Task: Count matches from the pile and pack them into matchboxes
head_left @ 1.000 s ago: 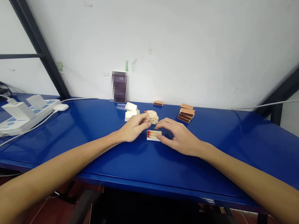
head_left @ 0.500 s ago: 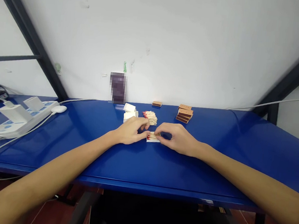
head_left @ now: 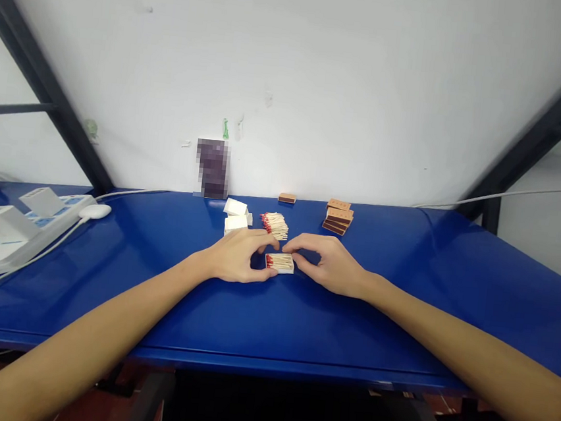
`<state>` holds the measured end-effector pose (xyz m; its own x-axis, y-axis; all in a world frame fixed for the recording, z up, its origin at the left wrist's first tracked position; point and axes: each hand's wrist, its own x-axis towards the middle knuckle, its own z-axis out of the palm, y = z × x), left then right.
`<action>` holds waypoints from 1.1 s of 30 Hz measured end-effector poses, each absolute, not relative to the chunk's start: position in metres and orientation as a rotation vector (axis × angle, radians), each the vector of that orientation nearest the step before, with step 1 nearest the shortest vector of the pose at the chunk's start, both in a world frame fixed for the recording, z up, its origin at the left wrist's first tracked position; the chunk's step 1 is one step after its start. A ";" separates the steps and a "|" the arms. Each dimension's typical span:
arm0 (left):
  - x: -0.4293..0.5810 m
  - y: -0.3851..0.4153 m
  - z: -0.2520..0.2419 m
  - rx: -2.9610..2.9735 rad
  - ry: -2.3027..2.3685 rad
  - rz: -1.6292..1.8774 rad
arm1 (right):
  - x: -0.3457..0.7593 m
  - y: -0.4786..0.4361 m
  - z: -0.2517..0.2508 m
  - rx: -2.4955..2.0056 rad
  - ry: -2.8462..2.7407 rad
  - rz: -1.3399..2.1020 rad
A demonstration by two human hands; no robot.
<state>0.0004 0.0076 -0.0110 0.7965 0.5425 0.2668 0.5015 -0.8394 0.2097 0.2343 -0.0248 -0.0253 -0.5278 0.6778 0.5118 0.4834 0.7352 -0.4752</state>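
A small white matchbox tray (head_left: 285, 271) holds red-headed matches (head_left: 279, 261) lying lengthwise, and it rests on the blue table between my hands. My left hand (head_left: 241, 254) curls round its left end, thumb at the front side and fingers behind. At the right end is my right hand (head_left: 328, 261), thumb and forefinger apart by the tray's back right corner, with nothing visible between them. Just behind lies a loose pile of matches (head_left: 275, 226), heads to the left. White empty trays (head_left: 236, 222) sit behind my left hand, partly hidden by it.
Brown matchbox sleeves (head_left: 338, 217) are stacked at the back right. One more matchbox (head_left: 287, 198) lies near the wall. A white power strip (head_left: 56, 215) with plugs and cables occupies the left of the blue table (head_left: 260, 321). A blurred dark purple object (head_left: 213, 168) leans on the wall.
My right fingers have drawn back from over the matches to the tray's right end. My left thumb has shifted to the tray's front side. The whole view has moved slightly.
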 end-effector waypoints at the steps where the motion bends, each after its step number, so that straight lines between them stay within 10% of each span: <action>1: 0.000 0.008 -0.011 2.864 0.835 0.460 | 0.234 -0.024 -0.025 -0.863 -2.220 0.347; 22: 0.001 0.005 -0.013 2.886 0.787 0.467 | 0.301 0.017 -0.009 -1.338 -2.017 -0.428; 33: 0.002 0.005 -0.014 2.849 0.732 0.434 | 0.324 0.029 -0.013 -1.507 -2.182 -0.244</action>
<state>0.0017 0.0051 -0.0144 0.8373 0.4929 0.2368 0.4439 -0.8655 0.2320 0.3244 0.0292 -0.0127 -0.2831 0.8330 0.4753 0.9174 0.3797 -0.1191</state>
